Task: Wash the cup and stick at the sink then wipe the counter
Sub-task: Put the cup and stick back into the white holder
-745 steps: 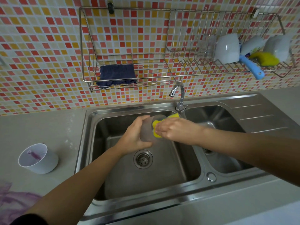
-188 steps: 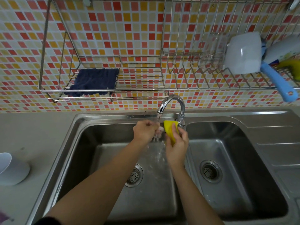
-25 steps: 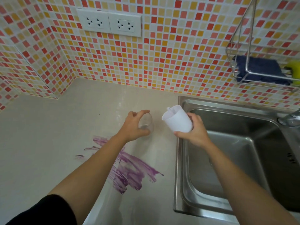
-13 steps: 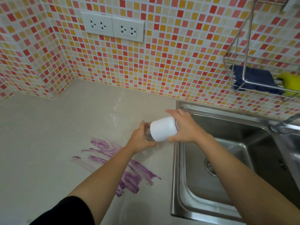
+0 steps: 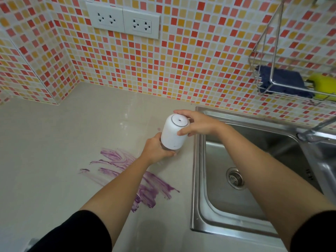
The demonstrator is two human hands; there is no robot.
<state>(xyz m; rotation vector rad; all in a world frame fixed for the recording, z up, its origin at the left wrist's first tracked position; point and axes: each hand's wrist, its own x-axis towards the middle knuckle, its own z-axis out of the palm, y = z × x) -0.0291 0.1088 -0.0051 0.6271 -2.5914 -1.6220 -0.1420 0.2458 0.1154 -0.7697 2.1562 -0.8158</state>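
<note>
Right hand (image 5: 198,124) fingers clamp the inverted white cup (image 5: 173,132) over a clear glass gripped by left hand (image 5: 156,149).

Two wall sockets (image 5: 123,20) on mosaic tiles (image 5: 200,60); wire rack (image 5: 272,51) holding blue cloth (image 5: 281,81), yellow sponge (image 5: 324,86).

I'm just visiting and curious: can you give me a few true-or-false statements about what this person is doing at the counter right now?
1. The white cup is held upside down. True.
2. The purple smear on the counter is wiped away. False: it is there.
3. The right hand grips the cup's top end. True.
4. The yellow sponge lies in the sink. False: it sits in the wall rack beside a blue cloth.
5. The left hand rests flat on the counter. False: it holds something under the cup.
</note>
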